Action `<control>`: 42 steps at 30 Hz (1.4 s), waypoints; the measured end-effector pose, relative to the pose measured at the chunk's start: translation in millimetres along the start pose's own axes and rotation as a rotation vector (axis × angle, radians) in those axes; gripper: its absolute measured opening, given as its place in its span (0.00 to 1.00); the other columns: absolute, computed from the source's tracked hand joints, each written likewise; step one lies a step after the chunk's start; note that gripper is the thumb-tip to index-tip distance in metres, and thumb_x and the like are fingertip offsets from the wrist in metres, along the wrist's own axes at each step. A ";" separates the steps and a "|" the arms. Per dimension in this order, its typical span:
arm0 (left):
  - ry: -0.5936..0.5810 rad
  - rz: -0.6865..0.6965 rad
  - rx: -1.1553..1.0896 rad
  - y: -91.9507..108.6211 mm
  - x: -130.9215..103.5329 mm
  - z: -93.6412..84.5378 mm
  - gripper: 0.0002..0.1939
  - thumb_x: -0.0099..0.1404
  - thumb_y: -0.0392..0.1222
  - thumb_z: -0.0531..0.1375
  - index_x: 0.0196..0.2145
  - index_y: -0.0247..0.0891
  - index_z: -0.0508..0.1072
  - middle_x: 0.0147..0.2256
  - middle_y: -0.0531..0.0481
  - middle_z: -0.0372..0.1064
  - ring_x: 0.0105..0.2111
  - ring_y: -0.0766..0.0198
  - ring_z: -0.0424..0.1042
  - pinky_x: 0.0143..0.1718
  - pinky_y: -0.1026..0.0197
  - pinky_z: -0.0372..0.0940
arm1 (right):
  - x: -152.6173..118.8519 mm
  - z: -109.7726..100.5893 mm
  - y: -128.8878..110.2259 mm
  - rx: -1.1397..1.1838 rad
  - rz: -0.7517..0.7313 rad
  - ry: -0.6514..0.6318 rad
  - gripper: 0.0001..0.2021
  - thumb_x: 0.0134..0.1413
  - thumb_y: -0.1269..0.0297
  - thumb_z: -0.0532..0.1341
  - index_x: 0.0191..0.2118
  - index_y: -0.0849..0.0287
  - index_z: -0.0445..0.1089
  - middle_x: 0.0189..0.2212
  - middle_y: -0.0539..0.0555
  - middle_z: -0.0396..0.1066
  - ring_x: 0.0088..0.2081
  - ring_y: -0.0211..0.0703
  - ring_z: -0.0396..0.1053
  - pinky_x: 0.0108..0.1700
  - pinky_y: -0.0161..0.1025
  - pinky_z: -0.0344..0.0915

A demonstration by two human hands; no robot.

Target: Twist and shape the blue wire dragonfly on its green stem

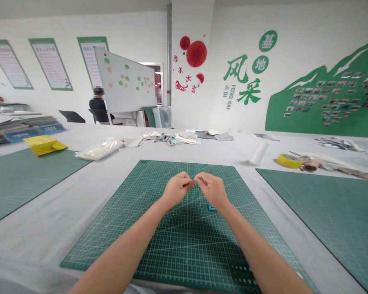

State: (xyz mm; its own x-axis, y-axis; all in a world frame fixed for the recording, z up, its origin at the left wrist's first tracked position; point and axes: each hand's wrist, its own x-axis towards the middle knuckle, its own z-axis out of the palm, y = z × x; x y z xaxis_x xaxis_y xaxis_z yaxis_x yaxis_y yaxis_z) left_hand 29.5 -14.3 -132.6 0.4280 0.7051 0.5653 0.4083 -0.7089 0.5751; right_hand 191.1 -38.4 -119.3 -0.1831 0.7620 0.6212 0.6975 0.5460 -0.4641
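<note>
My left hand (178, 189) and my right hand (212, 189) are raised over the green cutting mat (110, 228), their fingertips nearly meeting. Both are closed in a pinch. A tiny dark thing shows between the fingertips, too small to name. Below my right hand, partly hidden by it, a small blue object (212, 207) lies on the mat.
More green mats lie at left (33, 179) and right (331, 208). Beyond are a yellow folded card (44, 145), a plastic-wrapped bundle (101, 149), cloth pieces (184, 139), a white roll (259, 153) and yellow tape (289, 161). A person (97, 100) sits far off by a whiteboard.
</note>
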 end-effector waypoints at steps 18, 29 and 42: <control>-0.077 -0.271 -0.647 -4.9 4.5 -13.6 0.08 0.54 0.43 0.61 0.28 0.36 0.75 0.29 0.51 0.64 0.27 0.70 0.61 0.30 0.65 0.58 | 11.2 -3.5 32.6 0.595 0.328 -0.290 0.13 0.44 0.55 0.61 0.26 0.61 0.67 0.15 0.43 0.53 0.17 0.30 0.45 0.20 0.31 0.44; 0.211 -0.472 -0.743 -14.8 3.1 2.6 0.12 0.51 0.46 0.63 0.30 0.33 0.75 0.28 0.51 0.67 0.22 0.73 0.57 0.25 0.67 0.56 | 4.2 19.0 10.5 0.427 0.177 -0.214 0.08 0.47 0.63 0.60 0.24 0.60 0.69 0.16 0.45 0.54 0.21 0.32 0.50 0.24 0.32 0.49; 0.233 -0.204 -0.039 -6.2 0.4 4.7 0.06 0.57 0.36 0.58 0.28 0.39 0.76 0.26 0.53 0.65 0.28 0.68 0.65 0.31 0.64 0.59 | -2.8 17.9 -4.9 0.192 0.099 -0.055 0.09 0.54 0.64 0.54 0.28 0.58 0.70 0.18 0.47 0.62 0.22 0.35 0.56 0.26 0.32 0.51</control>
State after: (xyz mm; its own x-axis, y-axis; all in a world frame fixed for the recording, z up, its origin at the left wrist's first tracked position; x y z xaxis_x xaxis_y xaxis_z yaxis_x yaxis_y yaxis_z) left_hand 30.9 -9.7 -138.7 0.1425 0.8207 0.5533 0.4340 -0.5542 0.7103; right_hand 175.8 -37.0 -130.0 -0.1619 0.8302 0.5335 0.5702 0.5199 -0.6361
